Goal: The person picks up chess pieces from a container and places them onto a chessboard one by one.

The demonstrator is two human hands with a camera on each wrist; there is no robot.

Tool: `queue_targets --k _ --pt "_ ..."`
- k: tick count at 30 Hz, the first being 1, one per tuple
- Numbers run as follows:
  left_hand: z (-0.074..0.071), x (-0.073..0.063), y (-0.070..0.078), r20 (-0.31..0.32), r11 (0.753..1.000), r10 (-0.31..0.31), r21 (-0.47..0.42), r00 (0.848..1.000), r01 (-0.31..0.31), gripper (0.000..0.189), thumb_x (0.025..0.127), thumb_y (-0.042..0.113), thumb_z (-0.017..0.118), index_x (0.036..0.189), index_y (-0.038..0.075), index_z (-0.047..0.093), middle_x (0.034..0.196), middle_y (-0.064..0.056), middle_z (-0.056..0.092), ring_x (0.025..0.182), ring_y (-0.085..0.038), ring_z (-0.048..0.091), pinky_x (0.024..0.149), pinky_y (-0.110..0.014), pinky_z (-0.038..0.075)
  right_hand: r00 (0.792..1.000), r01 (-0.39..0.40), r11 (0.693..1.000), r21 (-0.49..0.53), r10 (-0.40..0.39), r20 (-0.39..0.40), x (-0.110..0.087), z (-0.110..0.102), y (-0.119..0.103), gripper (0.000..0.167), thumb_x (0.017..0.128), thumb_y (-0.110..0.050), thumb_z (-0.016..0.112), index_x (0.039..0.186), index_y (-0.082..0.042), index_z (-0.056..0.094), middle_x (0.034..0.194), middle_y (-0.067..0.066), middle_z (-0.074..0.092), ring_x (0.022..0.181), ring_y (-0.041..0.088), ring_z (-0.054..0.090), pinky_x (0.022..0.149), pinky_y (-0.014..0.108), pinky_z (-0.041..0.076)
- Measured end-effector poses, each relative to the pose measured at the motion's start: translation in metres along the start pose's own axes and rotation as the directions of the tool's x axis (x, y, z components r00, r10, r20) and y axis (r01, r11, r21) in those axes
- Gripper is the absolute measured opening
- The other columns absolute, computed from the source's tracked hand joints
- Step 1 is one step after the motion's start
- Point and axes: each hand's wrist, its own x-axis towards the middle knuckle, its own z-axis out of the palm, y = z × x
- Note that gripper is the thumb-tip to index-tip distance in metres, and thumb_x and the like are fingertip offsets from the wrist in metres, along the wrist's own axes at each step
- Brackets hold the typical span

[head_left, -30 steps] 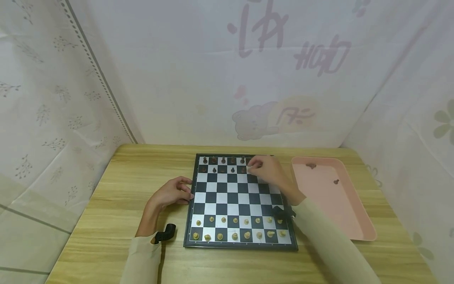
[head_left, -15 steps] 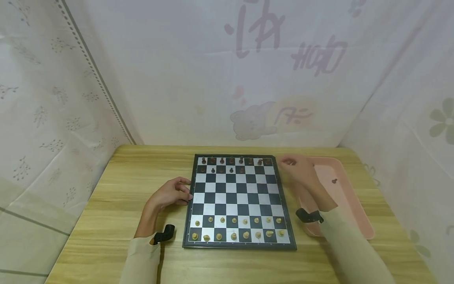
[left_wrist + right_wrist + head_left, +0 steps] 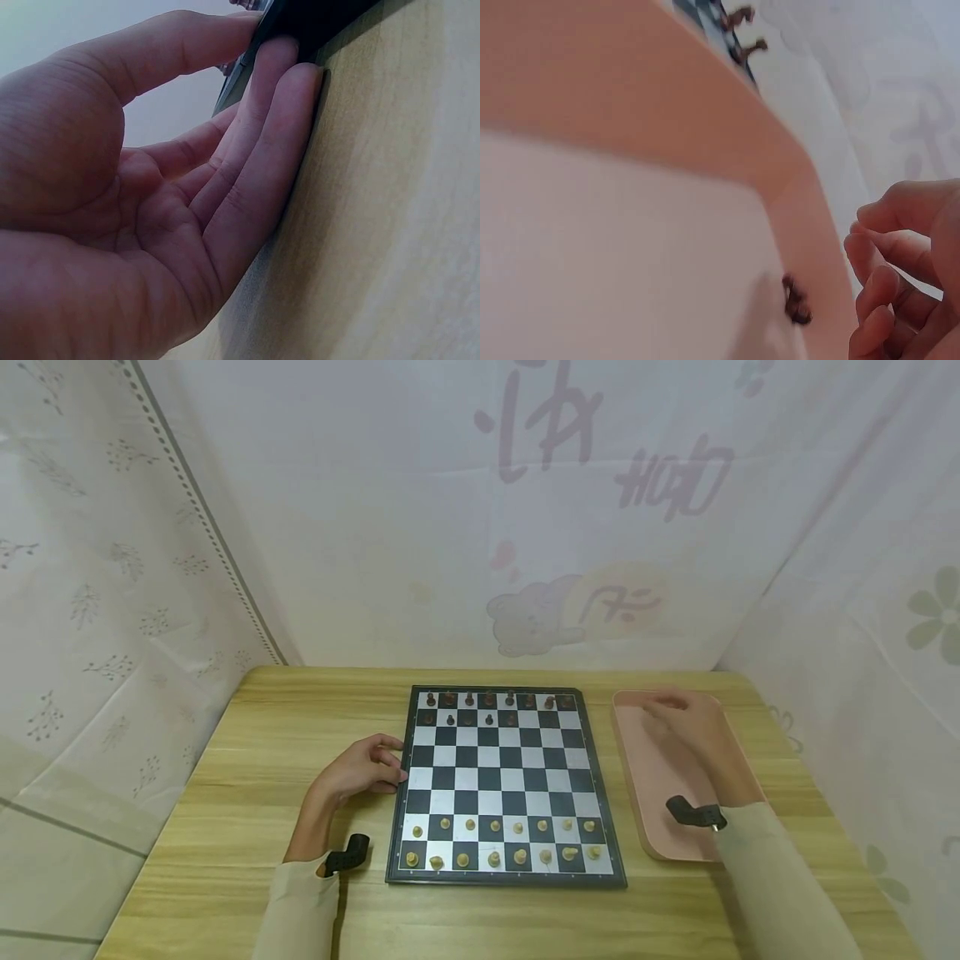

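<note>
My left hand (image 3: 363, 767) holds the left edge of a black-and-white chessboard (image 3: 491, 756). In the left wrist view its thumb (image 3: 191, 49) lies over the edge and the other fingers sit against the underside and the table. My right hand (image 3: 690, 722) is over the far part of a pink tray (image 3: 628, 768), fingers loosely bent, nothing seen between them. Just beside those fingers, in the right wrist view, small dark chess pieces (image 3: 796, 301) lie by the tray wall. Dark pieces (image 3: 469, 699) fill the far row, with several dark pawns (image 3: 489, 719) before them.
Two rows of cream chess pieces (image 3: 493, 858) stand along the board's near side. Underneath is a wooden table (image 3: 240, 827). Patterned cloth (image 3: 420, 527) hangs behind and at both sides. Each wrist wears a black camera mount (image 3: 347, 853).
From the board's far right part, my right hand has swung right to above the pink tray. The left hand and the board stay where they were.
</note>
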Motion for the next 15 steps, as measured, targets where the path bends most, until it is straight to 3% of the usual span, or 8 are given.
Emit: queue_targets --k 5,15 --pt "0.001 -0.001 0.000 0.005 1.000 0.007 0.003 1.000 -0.007 0.060 0.095 -0.003 0.078 0.149 -0.012 0.050 0.107 -0.020 0.069 0.089 -0.025 0.074 0.083 -0.045 0.066 1.000 0.009 1.000 0.023 -0.009 -0.014 0.008 0.000 0.010 0.047 0.110 -0.046 0.066 0.135 -0.008 0.078 0.138 0.022 0.072 0.121 0.039 0.066 0.090 0.043 0.052" --pt "0.000 0.001 -0.001 0.002 1.000 0.003 -0.005 1.000 -0.003 0.059 0.095 -0.003 0.078 0.148 -0.011 0.051 0.105 -0.019 0.069 0.089 -0.025 0.074 0.083 -0.043 0.066 0.999 0.002 0.999 -0.033 -0.003 -0.043 0.009 0.006 0.017 0.037 0.111 -0.033 0.060 0.134 -0.012 0.079 0.142 0.020 0.071 0.137 0.042 0.060 0.110 0.060 0.046"
